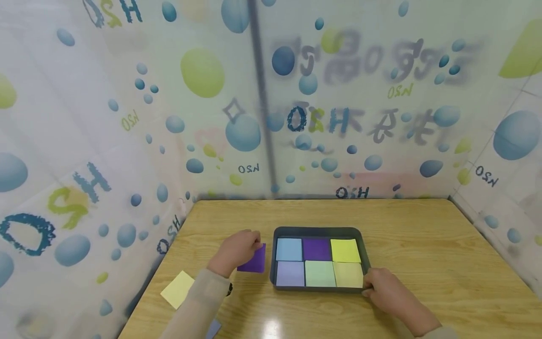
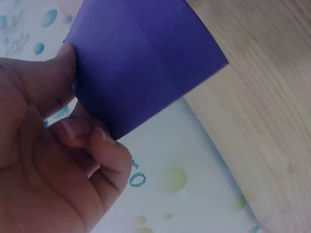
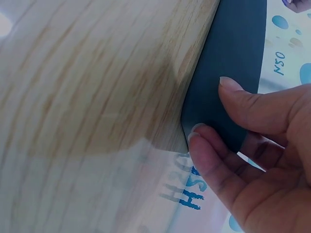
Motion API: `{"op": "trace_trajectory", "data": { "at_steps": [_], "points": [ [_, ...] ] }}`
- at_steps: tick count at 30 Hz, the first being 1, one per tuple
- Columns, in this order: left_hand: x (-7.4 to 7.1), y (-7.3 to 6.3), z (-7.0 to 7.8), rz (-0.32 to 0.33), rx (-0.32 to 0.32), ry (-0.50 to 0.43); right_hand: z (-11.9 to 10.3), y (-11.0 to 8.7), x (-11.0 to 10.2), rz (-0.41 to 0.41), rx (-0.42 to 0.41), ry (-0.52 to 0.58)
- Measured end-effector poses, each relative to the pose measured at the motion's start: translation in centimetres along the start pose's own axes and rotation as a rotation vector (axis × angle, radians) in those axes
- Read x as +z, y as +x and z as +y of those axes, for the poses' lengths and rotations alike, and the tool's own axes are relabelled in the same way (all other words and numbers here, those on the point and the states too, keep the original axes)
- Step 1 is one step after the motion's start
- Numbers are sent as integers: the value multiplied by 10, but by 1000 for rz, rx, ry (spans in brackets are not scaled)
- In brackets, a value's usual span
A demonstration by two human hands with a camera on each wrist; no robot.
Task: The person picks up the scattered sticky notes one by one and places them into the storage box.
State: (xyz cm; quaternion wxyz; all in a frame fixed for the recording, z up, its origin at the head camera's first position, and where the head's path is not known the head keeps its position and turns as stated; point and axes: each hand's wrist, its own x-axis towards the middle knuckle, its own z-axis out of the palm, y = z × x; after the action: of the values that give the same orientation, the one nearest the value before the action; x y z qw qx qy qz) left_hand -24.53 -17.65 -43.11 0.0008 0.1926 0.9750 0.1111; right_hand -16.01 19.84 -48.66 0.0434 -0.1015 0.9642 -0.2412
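A purple paper square (image 1: 254,262), like a sticky note, is pinched at its edge by my left hand (image 1: 238,250), thumb on one side and fingers curled on the other. It hangs just left of a dark grey tray (image 1: 317,231). In the tray's back row lie a light blue square (image 1: 289,249), another purple one (image 1: 316,249) and a bright yellow one (image 1: 345,250). Its front row has a lavender square (image 1: 290,274), a mint green one (image 1: 320,274) and a pale yellow one (image 1: 348,275). My right hand (image 1: 387,289) grips the tray's front right corner between thumb and fingers.
On the wooden table (image 1: 423,245), a pale yellow square (image 1: 178,289) lies left of my left sleeve. A bluish square (image 1: 213,328) near the front is partly covered by that sleeve. Printed sheeting (image 1: 203,117) hangs behind the table and along both sides.
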Motion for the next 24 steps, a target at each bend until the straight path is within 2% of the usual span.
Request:
{"op": "trace_trajectory", "data": {
  "at_steps": [6, 10, 15, 24],
  "points": [
    [-2, 7, 12, 2, 31, 4, 1, 0, 2, 0, -2, 2],
    [-1, 14, 21, 4, 41, 47, 0, 1, 1, 10, -9, -6],
    [1, 20, 29, 1, 25, 104, 0, 2, 3, 15, -21, -11],
    [0, 23, 35, -13, 18, 128, 3, 1, 2, 9, -14, 7]
  ]
}}
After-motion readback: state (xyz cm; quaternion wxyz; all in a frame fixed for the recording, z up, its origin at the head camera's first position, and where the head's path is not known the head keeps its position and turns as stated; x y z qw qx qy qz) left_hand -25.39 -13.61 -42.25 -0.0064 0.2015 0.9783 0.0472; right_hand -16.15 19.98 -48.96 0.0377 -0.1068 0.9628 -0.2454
